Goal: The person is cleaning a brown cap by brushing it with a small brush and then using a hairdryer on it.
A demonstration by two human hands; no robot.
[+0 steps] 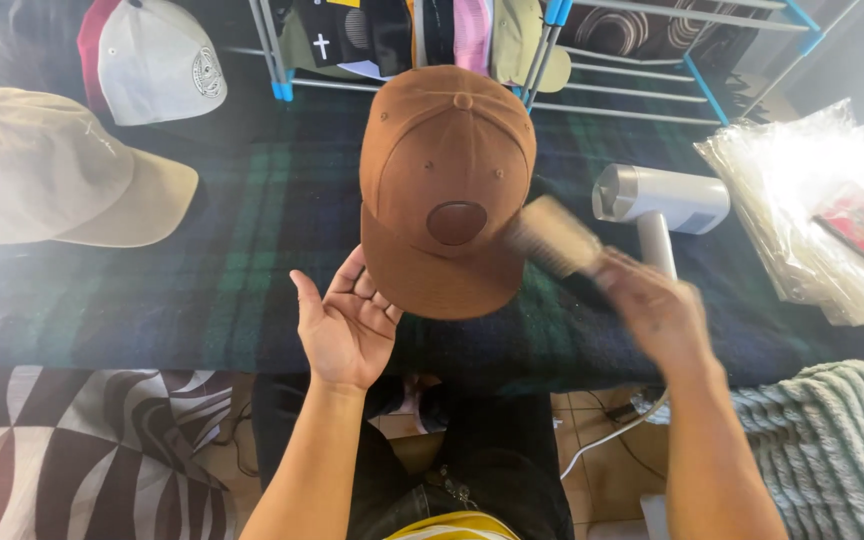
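Note:
A brown cap (444, 170) with a dark oval patch on its front is held up over the dark plaid cloth (252, 250), its brim toward me. My left hand (347, 325) supports the brim from below, palm up, fingers under the brim's left edge. My right hand (652, 305) is blurred by motion and grips a tan brush (555, 238) whose head is at the cap's right side, near the brim.
A beige cap (52, 170) and a white cap (157, 60) lie at the left. A white handheld steamer (660, 200) lies to the right, clear plastic bags (812, 200) beyond it. A metal rack (602, 60) with more caps stands behind. A grey-green knit blanket (832, 440) lies at the lower right.

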